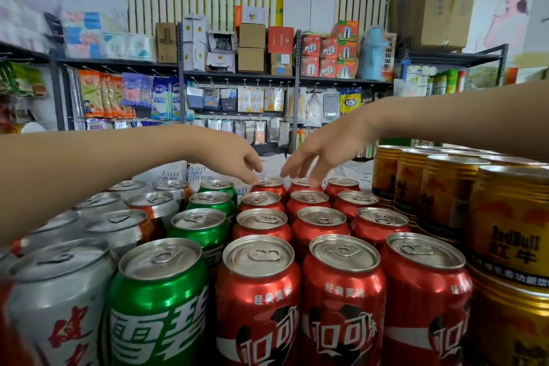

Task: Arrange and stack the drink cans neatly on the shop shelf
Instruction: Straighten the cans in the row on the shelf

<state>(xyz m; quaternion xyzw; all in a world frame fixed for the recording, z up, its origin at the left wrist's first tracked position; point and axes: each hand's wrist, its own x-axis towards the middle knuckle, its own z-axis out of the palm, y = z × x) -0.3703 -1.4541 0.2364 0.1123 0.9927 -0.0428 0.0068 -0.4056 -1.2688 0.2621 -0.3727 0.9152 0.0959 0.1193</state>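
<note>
Up at 12 o'clock, both hands hang open and empty, left hand (237, 160) and right hand (323, 151) fingertips brushing the back red cans (269, 184), so rows look mostly sorted, with gold cans (511, 223) stacked at 3 o'clock.

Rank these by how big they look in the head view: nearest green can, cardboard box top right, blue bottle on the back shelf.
1. Cardboard box and nearest green can look about equal; the can's nearness inflates it, so no ranking.
2. Blue bottle, clearly smallest.
</note>
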